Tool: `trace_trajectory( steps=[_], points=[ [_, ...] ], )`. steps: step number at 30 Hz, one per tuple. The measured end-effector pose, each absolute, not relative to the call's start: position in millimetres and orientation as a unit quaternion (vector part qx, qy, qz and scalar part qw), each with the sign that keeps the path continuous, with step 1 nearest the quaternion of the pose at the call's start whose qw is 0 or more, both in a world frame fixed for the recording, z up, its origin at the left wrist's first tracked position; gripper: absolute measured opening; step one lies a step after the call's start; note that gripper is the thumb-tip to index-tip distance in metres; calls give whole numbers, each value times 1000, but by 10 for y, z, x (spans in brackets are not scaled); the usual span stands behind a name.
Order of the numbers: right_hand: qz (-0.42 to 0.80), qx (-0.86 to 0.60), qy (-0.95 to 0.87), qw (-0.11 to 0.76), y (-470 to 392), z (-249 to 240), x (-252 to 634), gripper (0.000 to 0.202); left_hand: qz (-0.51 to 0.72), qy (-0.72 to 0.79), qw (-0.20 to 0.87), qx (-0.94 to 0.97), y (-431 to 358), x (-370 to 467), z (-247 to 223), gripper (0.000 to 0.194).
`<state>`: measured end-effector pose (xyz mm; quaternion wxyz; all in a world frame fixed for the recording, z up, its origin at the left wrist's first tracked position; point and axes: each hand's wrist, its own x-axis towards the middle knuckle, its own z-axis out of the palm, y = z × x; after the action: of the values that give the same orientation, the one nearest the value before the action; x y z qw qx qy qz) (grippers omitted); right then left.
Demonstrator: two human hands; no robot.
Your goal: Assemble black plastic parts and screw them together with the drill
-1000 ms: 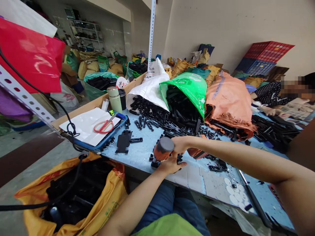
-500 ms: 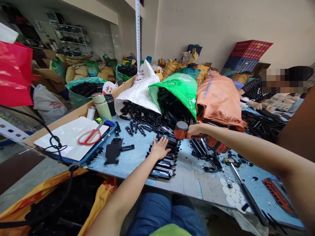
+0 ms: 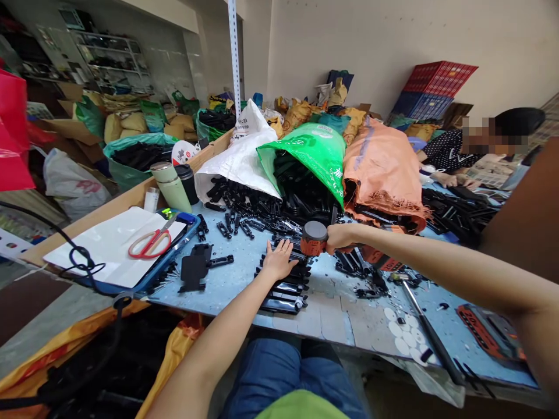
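My left hand (image 3: 278, 261) lies flat, fingers spread, on a row of black plastic parts (image 3: 283, 304) set side by side on the blue table. In my right hand (image 3: 341, 237) is an orange and black cordless drill (image 3: 314, 238), gripped by its handle, with its round back end towards me. The drill is over the far end of the row; its tip and what it touches are hidden. To the left of the row lies a flat black bracket (image 3: 195, 269) with a short arm.
White (image 3: 238, 157), green (image 3: 312, 148) and orange (image 3: 382, 169) sacks of black parts stand behind. Scissors (image 3: 151, 244) lie on a tray at left. A hammer (image 3: 430, 331), white discs (image 3: 404, 331) and another orange-black item (image 3: 489, 337) lie right. A co-worker (image 3: 449, 157) sits far right.
The whole view has shifted slightly. The drill in my right hand has come a little nearer to me over the row. My left hand stays on the parts.
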<state>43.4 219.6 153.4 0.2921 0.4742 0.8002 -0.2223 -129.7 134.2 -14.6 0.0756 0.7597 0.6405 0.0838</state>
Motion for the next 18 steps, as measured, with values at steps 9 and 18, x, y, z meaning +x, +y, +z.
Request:
trace_trajectory(
  steps=[9, 18],
  points=[
    [-207, 456, 814, 293, 1928, 1568, 395, 25, 107, 627, 91, 766, 812, -1134, 70, 66],
    [-216, 430, 820, 310, 1660, 1569, 317, 27, 155, 619, 105, 763, 357, -1065, -26, 83]
  ],
)
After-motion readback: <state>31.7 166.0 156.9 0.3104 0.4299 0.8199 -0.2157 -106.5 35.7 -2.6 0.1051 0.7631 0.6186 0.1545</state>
